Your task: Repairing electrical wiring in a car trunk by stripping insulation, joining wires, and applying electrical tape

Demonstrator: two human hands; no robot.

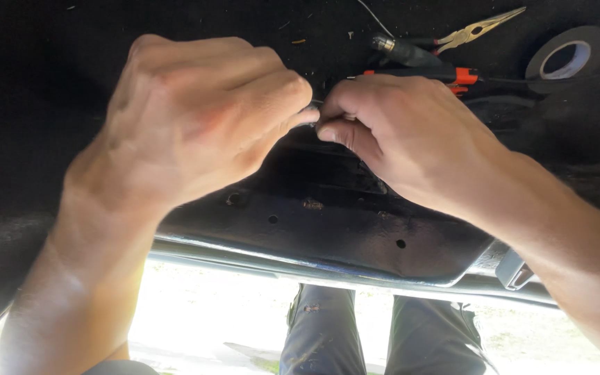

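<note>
Leaning over a black metal panel (328,229) on dark carpet (36,69), left hand (189,118) and right hand (390,132) curled, fingertips pressed together pinching a small, mostly hidden wire end (314,104) between them, near needle-nose pliers (467,31) and a tape roll (567,59).

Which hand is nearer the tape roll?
Right. The right hand works just left of and below the tape roll; the left hand is farther left, beyond the right hand.
</note>
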